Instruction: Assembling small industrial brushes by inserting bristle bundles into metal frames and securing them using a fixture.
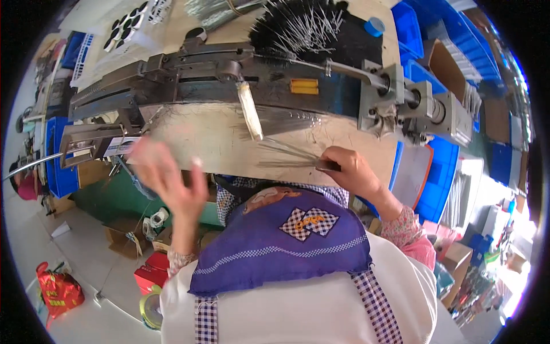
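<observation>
My right hand [352, 172] is closed near the front edge of the wooden worktable [200, 135]. Out of its grip a bundle of thin metal wires [289, 150] fans leftward over the table. A dark end shows between the thumb and fingers. Blurred by motion, my left hand [169, 178] is raised at the table's front left corner, its thumb apart from the fingers and nothing visible in it. Past both hands stands a long metal bench machine [200, 83] with a lever whose handle is wrapped in pale material [248, 109].
Black-bristled wire brushes [303, 28] lie piled behind the machine, near a blue round cap [374, 26]. A metal clamp head [395, 103] stands at the right. Left of the table, a metal bracket [86, 143] juts out with a rod. Blue bins [438, 178] stand at the right.
</observation>
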The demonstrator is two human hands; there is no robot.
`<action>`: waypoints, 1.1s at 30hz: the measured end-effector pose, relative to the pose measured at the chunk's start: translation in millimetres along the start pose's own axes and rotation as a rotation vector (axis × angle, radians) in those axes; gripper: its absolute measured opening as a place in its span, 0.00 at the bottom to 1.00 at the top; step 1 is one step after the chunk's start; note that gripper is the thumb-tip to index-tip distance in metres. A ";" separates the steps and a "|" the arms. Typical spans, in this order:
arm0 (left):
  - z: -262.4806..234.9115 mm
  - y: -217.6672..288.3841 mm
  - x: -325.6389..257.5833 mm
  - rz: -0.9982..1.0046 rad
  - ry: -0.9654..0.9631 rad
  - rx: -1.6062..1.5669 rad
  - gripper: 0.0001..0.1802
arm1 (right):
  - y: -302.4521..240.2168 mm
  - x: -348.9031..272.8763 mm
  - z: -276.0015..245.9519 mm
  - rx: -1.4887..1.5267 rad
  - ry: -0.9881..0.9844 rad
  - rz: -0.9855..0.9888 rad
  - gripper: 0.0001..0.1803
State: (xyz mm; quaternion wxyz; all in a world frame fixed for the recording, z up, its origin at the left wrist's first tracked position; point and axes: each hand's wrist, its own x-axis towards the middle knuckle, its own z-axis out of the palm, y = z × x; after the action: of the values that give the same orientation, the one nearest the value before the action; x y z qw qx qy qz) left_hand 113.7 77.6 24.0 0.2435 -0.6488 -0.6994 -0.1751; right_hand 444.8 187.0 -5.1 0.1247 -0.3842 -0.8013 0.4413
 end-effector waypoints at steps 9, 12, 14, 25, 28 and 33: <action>-10.5 -215.2 -128.7 -0.761 -0.148 0.169 0.42 | -20.9 -4.4 -39.9 0.056 0.254 -0.021 0.12; 8.9 -185.0 -133.7 -1.067 -0.192 -0.131 0.41 | -17.4 0.4 -39.6 0.064 0.520 -0.135 0.08; 18.4 -119.0 -88.4 -0.623 -0.197 0.345 0.38 | -27.6 5.3 -58.9 0.016 0.576 -0.200 0.09; -2.7 50.8 63.1 -0.263 -0.673 -1.364 0.17 | -114.3 56.4 -89.8 -0.115 0.503 -0.639 0.13; 21.5 34.9 58.7 -0.591 -0.340 -1.413 0.17 | -70.7 79.0 -108.5 -0.473 0.487 -0.461 0.11; 15.6 95.9 62.4 -0.857 -0.498 -1.702 0.15 | -61.0 127.7 -75.7 -0.746 0.418 -0.521 0.06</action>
State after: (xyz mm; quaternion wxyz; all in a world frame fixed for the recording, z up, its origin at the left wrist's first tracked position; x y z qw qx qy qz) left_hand 204.7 147.0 39.8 -0.5433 -0.3174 -0.5472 -0.5521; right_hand 368.8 306.7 70.0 0.2429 -0.2700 -0.9317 -0.0076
